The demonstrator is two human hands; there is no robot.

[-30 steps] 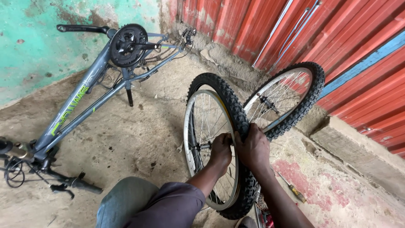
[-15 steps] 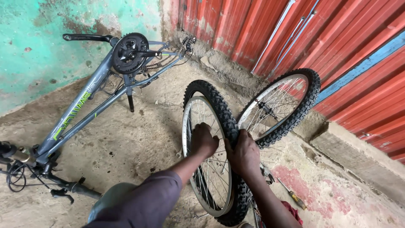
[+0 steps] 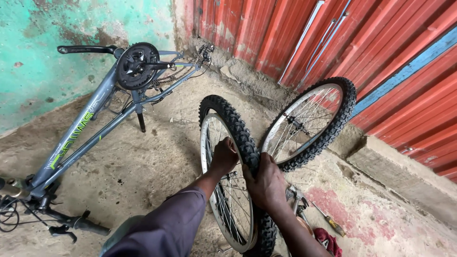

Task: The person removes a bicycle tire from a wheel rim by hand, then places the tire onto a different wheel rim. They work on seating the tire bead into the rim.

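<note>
— Head view: where is the near wheel (image 3: 227, 181)?

— Upright at about 6 o'clock, standing on the concrete floor (image 3: 143, 166), its knobby tyre (image 3: 238, 131) facing the camera.

— And the hands?

— The left hand (image 3: 223, 156) has its fingers curled shut over the rim side of that tyre. The right hand (image 3: 266, 183) lies on the tread just beside it, fingers wrapped closed around the rubber.

— What else is around?

— A second wheel (image 3: 309, 124) leans at 2 o'clock against the red corrugated wall (image 3: 381, 47), touching the near one. A grey bicycle frame (image 3: 95, 128) lies upside down at 10 o'clock. At 5 o'clock, a screwdriver (image 3: 328, 221) and a red cloth (image 3: 326, 238) sit on the floor.
</note>
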